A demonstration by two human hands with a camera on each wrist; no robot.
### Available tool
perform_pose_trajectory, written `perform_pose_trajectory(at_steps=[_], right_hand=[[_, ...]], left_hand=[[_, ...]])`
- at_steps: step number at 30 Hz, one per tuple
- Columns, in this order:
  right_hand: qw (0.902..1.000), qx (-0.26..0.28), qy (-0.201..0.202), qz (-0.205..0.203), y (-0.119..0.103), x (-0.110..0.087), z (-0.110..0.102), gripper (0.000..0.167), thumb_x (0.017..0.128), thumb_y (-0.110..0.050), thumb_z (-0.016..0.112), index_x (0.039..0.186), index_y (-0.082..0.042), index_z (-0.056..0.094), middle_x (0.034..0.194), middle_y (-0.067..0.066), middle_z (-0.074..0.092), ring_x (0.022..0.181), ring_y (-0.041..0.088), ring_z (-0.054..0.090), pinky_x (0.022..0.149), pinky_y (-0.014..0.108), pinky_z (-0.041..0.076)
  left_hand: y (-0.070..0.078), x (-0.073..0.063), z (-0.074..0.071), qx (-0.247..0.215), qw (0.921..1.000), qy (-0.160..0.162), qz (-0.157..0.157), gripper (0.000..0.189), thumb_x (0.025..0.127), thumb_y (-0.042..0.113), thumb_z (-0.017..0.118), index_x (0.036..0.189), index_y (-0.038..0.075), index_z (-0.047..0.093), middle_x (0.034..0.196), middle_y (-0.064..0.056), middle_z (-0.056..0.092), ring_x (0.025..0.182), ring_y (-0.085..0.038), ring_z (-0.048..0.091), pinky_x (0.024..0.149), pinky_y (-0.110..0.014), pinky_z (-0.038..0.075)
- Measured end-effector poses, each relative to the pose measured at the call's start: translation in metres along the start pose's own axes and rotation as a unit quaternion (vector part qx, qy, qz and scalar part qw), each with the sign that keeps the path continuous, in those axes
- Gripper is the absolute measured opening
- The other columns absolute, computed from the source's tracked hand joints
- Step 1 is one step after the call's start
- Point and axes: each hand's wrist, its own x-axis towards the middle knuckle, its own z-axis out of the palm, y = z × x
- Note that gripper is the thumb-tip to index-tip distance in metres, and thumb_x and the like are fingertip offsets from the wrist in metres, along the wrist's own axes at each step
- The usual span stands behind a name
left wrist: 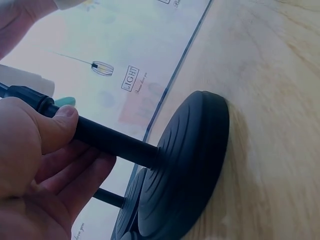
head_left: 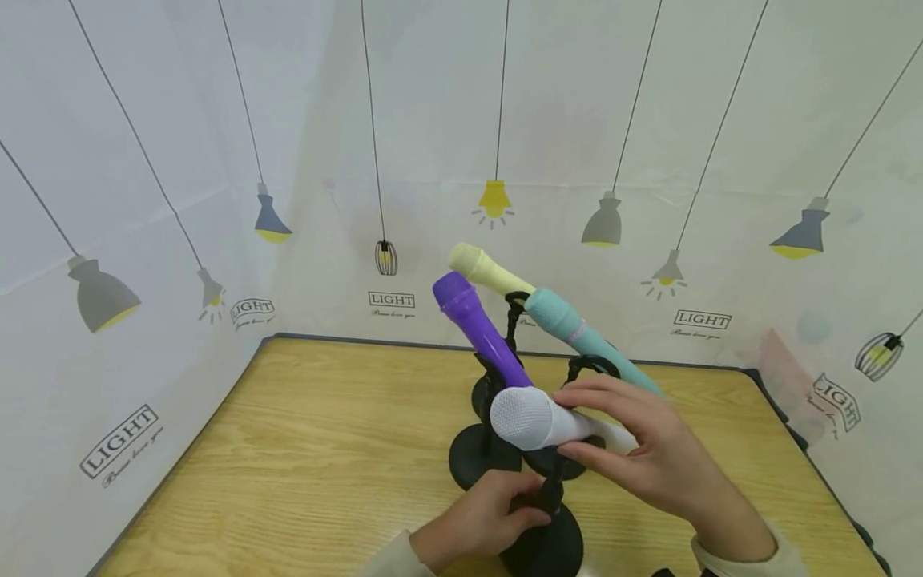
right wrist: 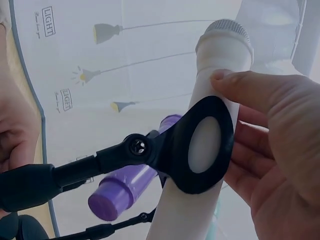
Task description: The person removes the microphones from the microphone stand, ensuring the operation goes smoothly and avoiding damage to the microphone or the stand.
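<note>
Fingers of the right hand (head_left: 649, 449) are clamped on a smooth white microphone (head_left: 525, 418) with a round, bumpy head: the thumb presses one side of the handle and the other fingers press the far side, just past the head. Fingers of the left hand (head_left: 486, 513) are curled round a thin, straight black pole (left wrist: 117, 141) below the white microphone, and that pole rises from a thick, round black base (head_left: 551, 549) on the pale wooden bench (head_left: 324, 417). The white microphone lies on a slant above this base. It looks like hard plastic, so it is likely light and stiff and should not squash. Its handle looks slippery, so a good place to hold it is round the handle near the head, where the right hand is. The bumpy head might dent, so it is best not to squeeze there. The base looks like the heavy part, and the pole looks like a good, hard place to grip. What holds the white microphone is a black ring-shaped clip (right wrist: 175, 150) round its handle, with white showing through an oval hole. I cannot tell how bendy the clip is. Behind the white microphone, black holders (head_left: 493, 377) prop up a shiny purple microphone (head_left: 490, 340), a pale yellow microphone (head_left: 493, 271) and a blue-green microphone (head_left: 577, 327).
</note>
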Motion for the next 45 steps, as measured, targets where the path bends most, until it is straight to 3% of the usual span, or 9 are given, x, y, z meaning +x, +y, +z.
perform_pose_trajectory(at_steps=[7, 12, 18, 23, 29, 36, 42, 45], right_hand=[[0.9993, 0.011, -0.004, -0.034, -0.006, 0.008, 0.004, 0.057, 0.079, 0.001, 0.093, 0.132, -0.009, 0.074, 0.122, 0.006, 0.078, 0.112, 0.013, 0.071, 0.100, 0.017, 0.055], [0.9997, 0.007, -0.009, -0.024, -0.012, 0.010, 0.007, 0.055, 0.081, -0.001, 0.093, 0.132, -0.013, 0.074, 0.123, 0.003, 0.078, 0.113, 0.013, 0.071, 0.097, 0.018, 0.057], [0.9999, -0.006, -0.012, -0.011, -0.018, 0.009, 0.010, 0.050, 0.083, -0.006, 0.093, 0.130, -0.015, 0.076, 0.124, 0.002, 0.077, 0.115, 0.013, 0.070, 0.097, 0.016, 0.056], [0.9996, -0.010, 0.004, -0.027, -0.019, 0.008, 0.014, 0.049, 0.083, -0.007, 0.093, 0.129, -0.011, 0.076, 0.121, 0.007, 0.077, 0.113, 0.014, 0.071, 0.098, 0.013, 0.054], [0.9994, -0.011, 0.015, -0.029, -0.022, 0.008, 0.016, 0.046, 0.082, -0.005, 0.093, 0.125, -0.010, 0.077, 0.119, 0.008, 0.078, 0.109, 0.014, 0.072, 0.093, 0.014, 0.057], [0.9998, -0.018, -0.001, -0.002, -0.029, 0.011, 0.016, 0.038, 0.087, -0.008, 0.091, 0.123, -0.015, 0.079, 0.122, 0.000, 0.078, 0.108, 0.012, 0.074, 0.089, 0.016, 0.059], [0.9994, -0.016, 0.010, -0.029, -0.029, 0.014, 0.019, 0.037, 0.088, -0.008, 0.090, 0.122, -0.014, 0.079, 0.120, 0.002, 0.078, 0.105, 0.015, 0.074, 0.090, 0.016, 0.059], [0.9996, -0.013, 0.009, -0.024, -0.030, 0.014, 0.021, 0.041, 0.084, -0.004, 0.092, 0.122, -0.014, 0.079, 0.120, 0.002, 0.078, 0.106, 0.014, 0.074, 0.091, 0.016, 0.058]], left_hand=[[-0.003, -0.009, -0.005, 0.007, 0.9999, -0.010, 0.011, 0.014, 0.103, 0.008, 0.072, 0.117, 0.007, 0.077, 0.111, -0.003, 0.083, 0.104, 0.007, 0.068, 0.093, -0.015, 0.056], [-0.005, -0.014, -0.009, -0.013, 0.9996, -0.024, 0.010, 0.017, 0.104, 0.008, 0.071, 0.120, 0.005, 0.076, 0.114, -0.006, 0.082, 0.105, 0.006, 0.068, 0.094, -0.015, 0.056], [-0.005, -0.017, -0.011, 0.001, 0.9995, -0.030, 0.014, 0.016, 0.104, 0.009, 0.071, 0.119, 0.007, 0.076, 0.111, -0.006, 0.081, 0.094, 0.010, 0.060, 0.088, -0.014, 0.055], [-0.006, -0.018, -0.009, -0.063, 0.9977, -0.024, 0.002, 0.018, 0.104, 0.011, 0.072, 0.121, 0.006, 0.076, 0.115, -0.010, 0.082, 0.102, 0.006, 0.067, 0.093, -0.016, 0.056], [-0.007, -0.018, -0.003, -0.144, 0.9893, -0.016, -0.018, 0.016, 0.104, 0.008, 0.070, 0.119, 0.003, 0.074, 0.118, -0.018, 0.081, 0.110, 0.000, 0.072, 0.099, -0.018, 0.055], [-0.006, -0.016, 0.001, -0.158, 0.9873, -0.008, -0.017, 0.011, 0.103, 0.002, 0.069, 0.113, 0.001, 0.071, 0.111, -0.022, 0.081, 0.105, 0.000, 0.074, 0.098, -0.018, 0.055], [-0.003, -0.015, 0.000, -0.155, 0.9873, -0.003, -0.035, 0.010, 0.102, -0.001, 0.069, 0.110, 0.001, 0.073, 0.107, -0.020, 0.082, 0.102, 0.003, 0.072, 0.096, -0.017, 0.055], [-0.002, -0.015, 0.000, -0.155, 0.9868, -0.005, -0.047, 0.009, 0.101, -0.001, 0.069, 0.109, 0.001, 0.074, 0.105, -0.017, 0.082, 0.102, 0.004, 0.071, 0.096, -0.016, 0.055]])
